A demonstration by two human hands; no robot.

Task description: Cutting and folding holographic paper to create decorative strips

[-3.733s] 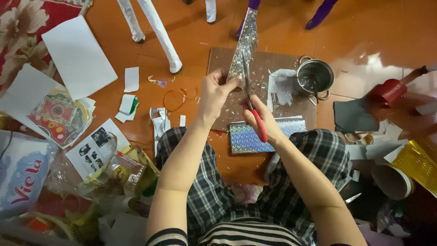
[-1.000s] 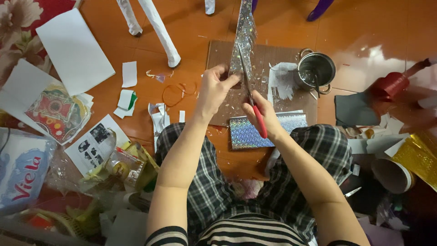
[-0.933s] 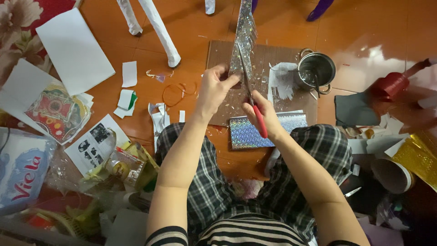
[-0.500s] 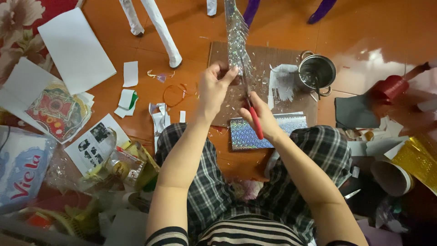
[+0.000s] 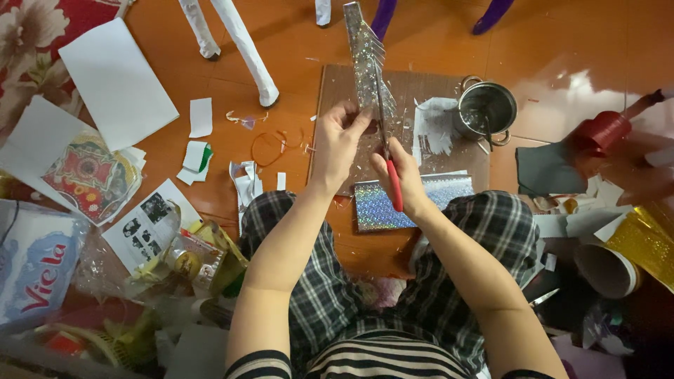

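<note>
My left hand (image 5: 338, 144) pinches the lower end of a long strip of silver glitter paper (image 5: 364, 60) that stands up and away from me, its right edge cut into a fringe. My right hand (image 5: 397, 175) grips red-handled scissors (image 5: 390, 168), whose blades reach up along the strip's fringed edge. Both hands hover over a brown cardboard sheet (image 5: 411, 91) on the orange floor. A holographic silver sheet (image 5: 414, 203) lies just below my hands, by my checked trouser knees.
A small metal pot (image 5: 486, 111) and a white scrap stand on the cardboard's right side. White paper sheets (image 5: 116, 84), printed cut-outs and a plastic bag clutter the left. A red roll (image 5: 600, 133), dark card and gold foil (image 5: 642, 242) lie on the right. White paper tubes (image 5: 246, 45) lie at the top.
The glitter strip has tilted more upright and a little left, and more fringe cuts show along its right edge. The scissors have shifted slightly along it.
</note>
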